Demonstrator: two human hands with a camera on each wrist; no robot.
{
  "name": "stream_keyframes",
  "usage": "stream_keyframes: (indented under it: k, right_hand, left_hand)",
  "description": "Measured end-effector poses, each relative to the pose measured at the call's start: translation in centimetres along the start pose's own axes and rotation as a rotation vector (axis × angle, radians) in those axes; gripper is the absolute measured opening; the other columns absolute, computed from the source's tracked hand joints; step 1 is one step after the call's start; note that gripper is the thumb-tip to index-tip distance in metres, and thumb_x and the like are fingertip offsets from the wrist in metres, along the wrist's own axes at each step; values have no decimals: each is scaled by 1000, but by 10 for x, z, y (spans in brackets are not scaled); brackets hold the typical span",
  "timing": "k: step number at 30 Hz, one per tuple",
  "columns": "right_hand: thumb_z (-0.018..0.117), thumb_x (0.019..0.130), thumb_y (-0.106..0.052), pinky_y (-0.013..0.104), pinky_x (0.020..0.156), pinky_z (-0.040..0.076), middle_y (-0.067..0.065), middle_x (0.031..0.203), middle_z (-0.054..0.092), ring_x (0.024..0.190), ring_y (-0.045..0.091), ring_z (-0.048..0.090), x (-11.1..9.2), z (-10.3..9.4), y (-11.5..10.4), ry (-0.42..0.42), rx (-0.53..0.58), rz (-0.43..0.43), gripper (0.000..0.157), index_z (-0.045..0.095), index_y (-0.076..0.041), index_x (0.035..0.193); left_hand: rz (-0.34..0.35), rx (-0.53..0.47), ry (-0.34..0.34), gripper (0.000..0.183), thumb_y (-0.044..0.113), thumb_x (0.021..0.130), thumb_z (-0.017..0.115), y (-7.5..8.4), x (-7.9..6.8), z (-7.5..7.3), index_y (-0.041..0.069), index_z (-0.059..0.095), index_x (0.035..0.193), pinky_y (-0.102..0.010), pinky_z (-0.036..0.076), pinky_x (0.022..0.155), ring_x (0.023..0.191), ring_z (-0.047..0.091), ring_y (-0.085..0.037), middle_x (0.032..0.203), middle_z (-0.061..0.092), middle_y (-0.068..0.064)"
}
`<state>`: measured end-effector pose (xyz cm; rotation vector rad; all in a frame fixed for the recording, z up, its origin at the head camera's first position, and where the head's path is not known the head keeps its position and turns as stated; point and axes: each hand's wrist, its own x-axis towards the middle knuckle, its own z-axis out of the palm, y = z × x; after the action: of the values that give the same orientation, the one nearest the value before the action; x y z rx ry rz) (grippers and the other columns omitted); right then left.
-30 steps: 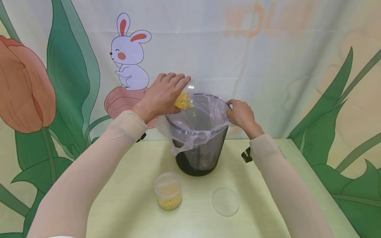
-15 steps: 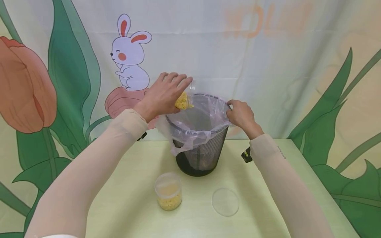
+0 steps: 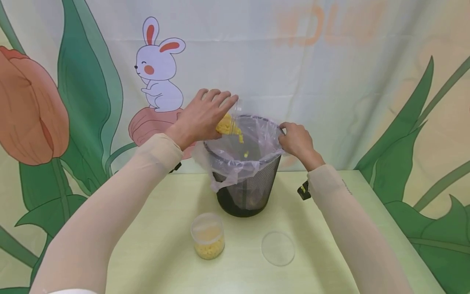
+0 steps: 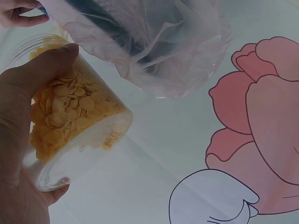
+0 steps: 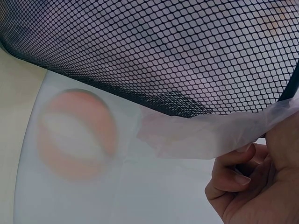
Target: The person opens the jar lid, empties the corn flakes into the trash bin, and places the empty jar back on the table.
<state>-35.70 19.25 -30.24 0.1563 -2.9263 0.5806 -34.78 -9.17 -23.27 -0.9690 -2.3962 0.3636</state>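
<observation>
My left hand [image 3: 203, 122] is wrapped round a clear plastic jar [image 4: 84, 114], spread only as wide as its body, with the thumb along one side and fingers round the other. I hold the jar tipped over on its side above the left part of the rim of a black mesh waste bin [image 3: 269, 179], mouth towards the opening. Yellow flakes [image 4: 58, 116] are heaped along its lower wall, and a few hang in mid-air between the mouth and the bin — spilling out over the bag.

My right hand [image 3: 298, 141] is curled closed on the far-right stretch of the bin's rim, pinching it together with the translucent plastic liner [image 3: 227, 179]. That liner is folded over the rim and droops loosely down the outside, lowest at the front left.

The bin stands upright on the pale table [image 3: 154, 232]. Nearer me, a second clear jar [image 3: 208, 237] stands upright, flakes in its lower part — I cannot tell whether it is covered. To its right, well apart, lies a clear round lid [image 3: 278, 248]. Behind everything hangs a printed backdrop [image 3: 264, 69] with a white rabbit [image 3: 158, 65].
</observation>
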Motion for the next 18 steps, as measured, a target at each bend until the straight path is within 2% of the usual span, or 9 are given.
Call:
stream_keyframes:
  k: [6,18]
  right_hand:
    - [45,92,-16,39,62,45,20,133,60,84,31,56,1,0,0,3,-4,0,49,53,-9,140]
    - [45,92,-17,34,55,39,20,129,62,75,28,52,-1,-1,0,7,1,-6,49,53,-9,139]
  left_hand:
    - [7,6,2,102,46,70,83,1,0,0,11,29,150,-55,35,111,134,42,-36,149,43,-12]
    - [23,8,9,102,45,71,83,2,2,0,12,29,151,-55,35,110,134,42,-36,148,44,-12]
